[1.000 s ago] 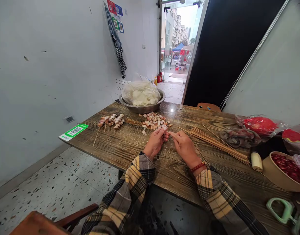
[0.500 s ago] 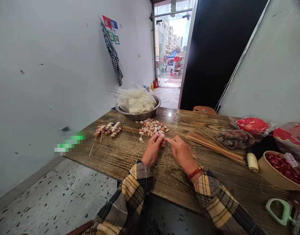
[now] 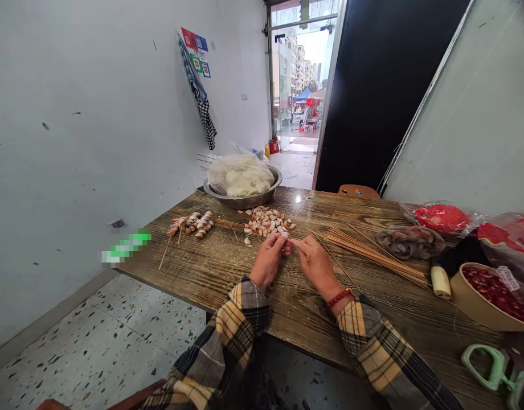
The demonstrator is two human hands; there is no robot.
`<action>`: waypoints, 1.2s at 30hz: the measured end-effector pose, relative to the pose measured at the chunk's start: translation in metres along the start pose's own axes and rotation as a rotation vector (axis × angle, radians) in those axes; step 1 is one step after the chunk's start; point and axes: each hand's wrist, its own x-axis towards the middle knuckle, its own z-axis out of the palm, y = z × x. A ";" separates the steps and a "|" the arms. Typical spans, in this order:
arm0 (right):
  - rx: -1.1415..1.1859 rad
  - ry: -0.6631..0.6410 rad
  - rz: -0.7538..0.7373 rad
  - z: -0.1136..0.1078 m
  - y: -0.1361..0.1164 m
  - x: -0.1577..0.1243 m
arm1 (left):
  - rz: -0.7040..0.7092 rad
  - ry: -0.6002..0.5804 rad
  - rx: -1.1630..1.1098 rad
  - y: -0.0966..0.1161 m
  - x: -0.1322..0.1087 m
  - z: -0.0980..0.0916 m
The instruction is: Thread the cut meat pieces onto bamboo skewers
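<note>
My left hand (image 3: 269,259) is closed in a pinch on a pale garlic clove (image 3: 281,236), just in front of a pile of garlic cloves (image 3: 268,220). My right hand (image 3: 316,265) is closed too, its fingertips meeting those of the left at the clove. Whatever it pinches is hidden by the fingers. One loose clove (image 3: 247,241) lies left of my left hand. Further left rest several skewers threaded with garlic (image 3: 193,224). A bundle of thin bamboo skewers (image 3: 375,255) lies right of my right hand, with a single stick running behind that wrist.
A metal basin (image 3: 245,201) with a plastic bag of pale contents (image 3: 247,176) stands at the back of the wooden table (image 3: 219,267). To the right are a grey cloth (image 3: 409,242), red bagged goods (image 3: 441,218), a bowl of dark red pieces (image 3: 471,302) and green-handled scissors (image 3: 484,364).
The view has shifted slightly. Both hands stay together at the same spot, with barely any change in their pinch.
</note>
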 end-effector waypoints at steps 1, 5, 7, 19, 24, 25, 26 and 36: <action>0.004 0.004 -0.004 0.000 0.000 0.000 | -0.011 -0.003 0.005 0.001 -0.001 -0.001; 0.032 0.031 -0.016 0.001 0.001 0.000 | -0.045 -0.023 0.050 0.002 -0.002 -0.001; 0.042 0.040 -0.028 0.002 0.001 0.000 | -0.036 -0.020 0.074 0.001 -0.002 -0.001; -0.028 -0.049 -0.025 -0.002 0.002 -0.002 | 0.070 0.170 0.011 0.011 -0.002 0.001; -0.169 -0.068 -0.007 -0.010 -0.009 -0.003 | 0.056 0.153 -0.032 0.012 -0.003 0.002; -0.204 -0.076 -0.002 -0.012 -0.012 -0.003 | 0.053 0.144 -0.048 0.012 -0.003 0.002; -0.234 -0.083 0.003 -0.014 -0.014 -0.004 | 0.049 0.134 -0.063 0.012 -0.004 0.002; -0.273 -0.044 -0.001 -0.011 -0.015 -0.004 | 0.004 0.068 -0.133 0.013 -0.004 0.007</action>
